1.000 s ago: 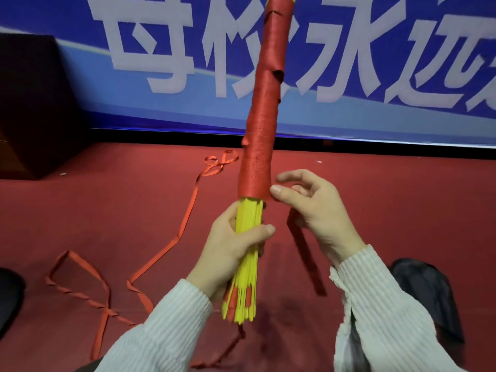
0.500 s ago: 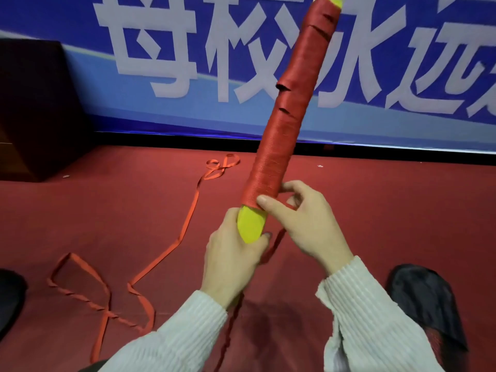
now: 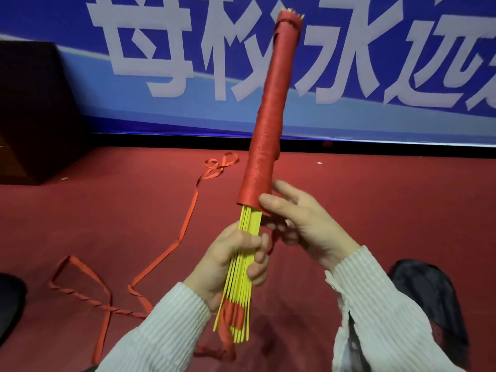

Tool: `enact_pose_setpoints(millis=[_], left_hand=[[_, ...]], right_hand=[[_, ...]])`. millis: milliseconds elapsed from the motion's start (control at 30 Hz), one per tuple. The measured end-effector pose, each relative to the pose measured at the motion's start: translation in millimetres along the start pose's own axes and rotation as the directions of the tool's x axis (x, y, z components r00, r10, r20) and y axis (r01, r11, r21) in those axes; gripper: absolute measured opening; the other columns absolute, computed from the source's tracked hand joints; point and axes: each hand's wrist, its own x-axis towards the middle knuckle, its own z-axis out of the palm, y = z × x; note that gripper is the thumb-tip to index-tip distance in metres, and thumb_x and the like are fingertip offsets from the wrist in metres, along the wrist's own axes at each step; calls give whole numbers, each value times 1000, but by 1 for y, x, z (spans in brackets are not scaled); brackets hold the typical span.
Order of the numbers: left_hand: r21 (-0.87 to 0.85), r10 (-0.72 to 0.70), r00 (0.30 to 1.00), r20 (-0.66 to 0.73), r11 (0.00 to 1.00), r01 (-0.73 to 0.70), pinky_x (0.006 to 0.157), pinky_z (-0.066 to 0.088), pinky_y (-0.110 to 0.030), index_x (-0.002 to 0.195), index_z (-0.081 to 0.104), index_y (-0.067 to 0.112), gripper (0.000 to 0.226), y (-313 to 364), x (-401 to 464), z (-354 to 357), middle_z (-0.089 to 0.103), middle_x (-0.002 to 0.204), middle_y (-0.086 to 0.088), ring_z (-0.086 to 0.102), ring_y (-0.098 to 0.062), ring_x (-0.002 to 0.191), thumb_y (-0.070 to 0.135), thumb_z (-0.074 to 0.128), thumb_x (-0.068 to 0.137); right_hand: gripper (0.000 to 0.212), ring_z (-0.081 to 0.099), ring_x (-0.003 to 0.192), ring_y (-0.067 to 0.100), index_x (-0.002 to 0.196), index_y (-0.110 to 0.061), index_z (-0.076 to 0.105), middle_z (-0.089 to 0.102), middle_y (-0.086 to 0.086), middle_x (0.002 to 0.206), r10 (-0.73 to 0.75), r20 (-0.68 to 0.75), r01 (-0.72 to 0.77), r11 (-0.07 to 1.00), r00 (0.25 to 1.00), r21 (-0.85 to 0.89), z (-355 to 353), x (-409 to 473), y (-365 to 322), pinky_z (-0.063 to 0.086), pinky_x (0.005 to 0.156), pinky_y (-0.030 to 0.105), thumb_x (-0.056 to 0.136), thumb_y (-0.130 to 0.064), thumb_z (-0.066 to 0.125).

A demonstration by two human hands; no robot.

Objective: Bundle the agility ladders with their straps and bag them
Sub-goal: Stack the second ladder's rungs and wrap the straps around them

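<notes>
I hold the agility ladder bundle (image 3: 268,116) upright, tilted slightly right: stacked yellow rungs (image 3: 245,253) with a red strap wound tightly round the upper part. My left hand (image 3: 233,259) grips the bare yellow rungs below the wrap. At the wrap's lower edge, my right hand (image 3: 303,224) pinches the red strap with the thumb in front and fingers behind. A loose length of strap (image 3: 188,224) trails left across the red floor. The black bag (image 3: 429,299) lies on the floor at the lower right, partly hidden by my sleeve.
A blue banner (image 3: 375,63) with large white characters covers the wall ahead. A dark cabinet (image 3: 35,111) stands at the left. A dark object (image 3: 10,296) sits at the lower left edge. Red carpet (image 3: 375,197) spreads around.
The bundle has turned about its long axis between my hands: half a second ago its flat yellow face showed, now the rung edges show. It stands a little more upright.
</notes>
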Motion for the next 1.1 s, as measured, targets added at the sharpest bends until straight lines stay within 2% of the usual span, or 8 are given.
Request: enact_pose_setpoints(millis=[167, 267, 400, 500, 700, 900, 967, 1100], left_hand=[[381, 20, 999, -36, 924, -5, 68, 56, -34, 120, 65, 5, 50, 10, 1, -1, 70, 87, -7, 66, -22, 70, 19, 82, 75], [793, 244, 957, -158, 609, -24, 79, 60, -43, 117, 65, 23, 46, 4, 8, -4, 76, 96, 2, 72, -19, 84, 27, 87, 77], [873, 493, 804, -333, 483, 65, 62, 48, -42, 96, 58, 28, 25, -14, 11, -9, 65, 74, 4, 61, -19, 67, 34, 78, 84], [894, 554, 741, -379, 426, 139, 64, 43, -39, 95, 54, 27, 24, -11, 11, -12, 64, 75, 5, 61, -18, 71, 32, 77, 88], [550, 333, 845, -418, 833, -56, 53, 49, -29, 89, 62, 13, 22, 7, 6, -3, 59, 69, -5, 58, -20, 57, 18, 83, 88], [-180, -90, 980, 179, 976, 122, 46, 47, -23, 105, 72, 10, 36, 6, -5, -4, 52, 65, 0, 52, -9, 47, 25, 88, 77], [-153, -113, 953, 281, 975, 160, 50, 51, -25, 106, 74, 11, 36, 5, -7, -6, 58, 68, -1, 58, -11, 50, 29, 88, 78], [299, -38, 996, -76, 952, 59, 65, 58, -33, 107, 73, 16, 53, 21, -2, -1, 71, 90, -11, 71, -23, 74, 36, 94, 62]], right_hand=[[12, 45, 46, 1, 88, -12, 70, 52, -14, 52, -189, -101, 177, 977, 977, -116, 1, -10, -13, 35, 46, 16, 84, -12, 82], [45, 44, 52, 5, 83, -22, 71, 49, -13, 52, -316, -316, 99, 829, 894, -550, 4, -5, -3, 40, 55, 34, 64, -62, 82], [50, 51, 62, 7, 93, -34, 73, 53, -13, 61, -247, -333, -65, 708, 910, -703, 6, -6, 2, 41, 61, 35, 69, -77, 68], [37, 44, 56, 8, 79, -17, 71, 52, -11, 57, -224, -241, 56, 831, 944, -553, -5, -7, -4, 37, 59, 33, 84, -53, 76], [22, 44, 59, 5, 80, -4, 72, 55, -5, 63, -267, -223, 167, 907, 938, -386, -9, -1, -6, 35, 56, 22, 88, -22, 81], [8, 29, 46, 7, 94, -32, 74, 48, 5, 65, -15, 128, 2, 995, 992, 102, 4, 0, 4, 13, 42, 23, 90, -34, 68], [12, 38, 44, 5, 85, -26, 73, 56, 2, 63, -27, 219, -3, 991, 975, 133, 5, -4, 6, 14, 43, 22, 92, -30, 64], [7, 59, 59, 6, 93, -13, 75, 69, 5, 72, -168, -18, 167, 985, 986, -45, -6, -5, -2, 42, 51, 20, 93, -19, 74]])
